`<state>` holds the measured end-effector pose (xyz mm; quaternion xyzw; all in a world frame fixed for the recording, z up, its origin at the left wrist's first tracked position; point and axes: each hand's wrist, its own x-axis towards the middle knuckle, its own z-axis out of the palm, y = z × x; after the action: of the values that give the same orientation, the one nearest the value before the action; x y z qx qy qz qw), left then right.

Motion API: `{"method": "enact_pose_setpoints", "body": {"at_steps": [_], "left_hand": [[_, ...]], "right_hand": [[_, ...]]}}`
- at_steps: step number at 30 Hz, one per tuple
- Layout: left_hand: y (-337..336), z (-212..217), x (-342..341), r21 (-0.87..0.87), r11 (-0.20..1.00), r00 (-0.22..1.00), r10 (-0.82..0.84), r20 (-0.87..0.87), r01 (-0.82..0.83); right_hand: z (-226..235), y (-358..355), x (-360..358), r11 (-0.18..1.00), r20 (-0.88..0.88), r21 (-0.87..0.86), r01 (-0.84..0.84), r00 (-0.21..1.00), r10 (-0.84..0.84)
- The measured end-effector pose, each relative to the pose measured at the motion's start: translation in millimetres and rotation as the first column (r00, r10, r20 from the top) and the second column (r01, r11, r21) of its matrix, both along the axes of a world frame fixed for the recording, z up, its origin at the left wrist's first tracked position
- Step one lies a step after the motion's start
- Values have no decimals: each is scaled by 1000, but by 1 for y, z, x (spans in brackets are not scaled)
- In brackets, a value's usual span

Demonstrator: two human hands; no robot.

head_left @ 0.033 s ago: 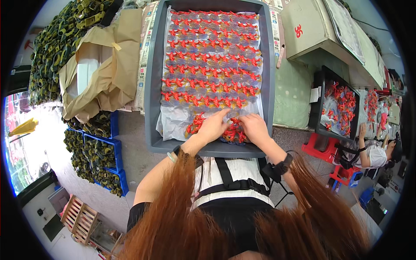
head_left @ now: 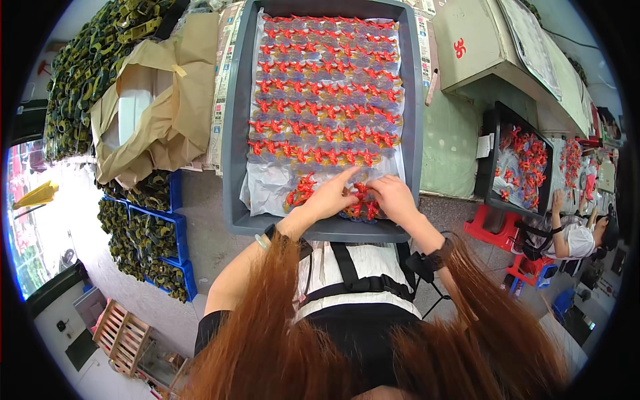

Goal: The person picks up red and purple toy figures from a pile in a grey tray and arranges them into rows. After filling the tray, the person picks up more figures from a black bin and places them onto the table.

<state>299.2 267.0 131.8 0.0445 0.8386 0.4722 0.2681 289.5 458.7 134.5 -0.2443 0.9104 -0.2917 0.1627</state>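
Note:
Small red plastic figures with clear bluish and yellow parts [head_left: 313, 108] stand in several rows in a grey tray [head_left: 235, 133] lined with a white sheet [head_left: 263, 190]. Nearer me, a loose pile of the same figures [head_left: 363, 211] lies at the tray's front. My left hand [head_left: 329, 193] is over the pile's left part, its index finger stretched toward the nearest row and its thumb apart from it; I see nothing held. My right hand [head_left: 393, 196] is at the pile's right side, fingertips pinched on a red figure, mostly hidden by the fingers.
On the left stand an opened brown paper bag [head_left: 193, 100], heaped olive-green parts [head_left: 100, 80] and blue crates [head_left: 180, 233] of similar parts. At right are a beige cabinet [head_left: 467, 47], a black tray of red figures [head_left: 493, 153], a red stool [head_left: 483, 227] and another person [head_left: 577, 237].
My left index finger has stretched a little farther up and right, and the left thumb has shifted. The right hand has barely moved. The rows look the same.

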Motion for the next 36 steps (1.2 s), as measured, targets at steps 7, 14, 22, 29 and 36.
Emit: {"method": "enact_pose_setpoints", "body": {"at_steps": [7, 14, 22, 29, 36], "left_hand": [[16, 6, -5, 17, 989, 988, 145, 48, -146], [30, 17, 21, 40, 996, 997, 79, -5, -78], [-53, 33, 25, -124, 885, 890, 432, -145, -450], [-107, 24, 40, -333, 839, 902, 414, -123, -431], [-113, -25, 3, -318, 946, 972, -15, -236, -62]], "right_hand": [[22, -11, 9, 847, 160, -254, 467, 884, -439], [26, -6, -1, 894, 329, -45, 445, 852, -407], [-11, 1, -42, 868, -254, 497, 0, 956, 146], [10, -12, -33, 932, -340, 357, 60, 938, 70], [0, -108, -5, 997, 311, -70, -43, 948, 63]]}}
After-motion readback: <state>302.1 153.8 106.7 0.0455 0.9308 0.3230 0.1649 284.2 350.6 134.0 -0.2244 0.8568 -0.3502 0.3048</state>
